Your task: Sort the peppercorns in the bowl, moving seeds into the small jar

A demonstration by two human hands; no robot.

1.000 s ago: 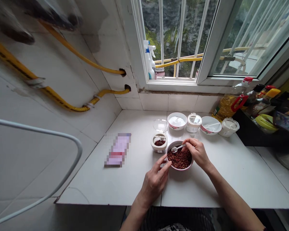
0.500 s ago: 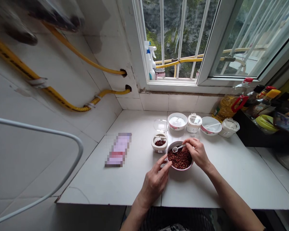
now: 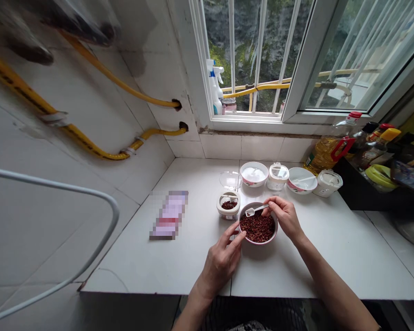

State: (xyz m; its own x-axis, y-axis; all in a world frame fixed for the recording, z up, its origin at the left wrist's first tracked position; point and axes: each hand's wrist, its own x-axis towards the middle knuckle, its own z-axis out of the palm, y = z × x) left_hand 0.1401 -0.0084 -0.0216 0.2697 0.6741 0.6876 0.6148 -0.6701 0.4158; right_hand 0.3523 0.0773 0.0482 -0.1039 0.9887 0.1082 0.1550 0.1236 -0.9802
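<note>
A pink bowl point(image 3: 274, 232) full of dark red peppercorns sits on the white tiled counter point(image 3: 179, 262). My left hand point(image 3: 224, 258) touches the bowl's near left rim with its fingertips. My right hand point(image 3: 283, 217) pinches a small white spoon point(image 3: 255, 210), whose head hovers over the bowl's far left edge. Just left of the bowl stands a small white jar point(image 3: 228, 204) with a few peppercorns inside and its clear lid point(image 3: 230, 179) flipped up behind it.
Behind the bowl stand two white bowls point(image 3: 254, 174) point(image 3: 301, 179) and two lidded white jars point(image 3: 278, 175) point(image 3: 327, 182). An oil bottle point(image 3: 327, 148) and sauce bottles stand at the right. A blurred pink packet point(image 3: 169, 214) lies left. Window, spray bottles and yellow hoses are behind.
My right hand has shifted a little to the right and lifted the spoon slightly over the bowl. My left hand has stayed on the rim.
</note>
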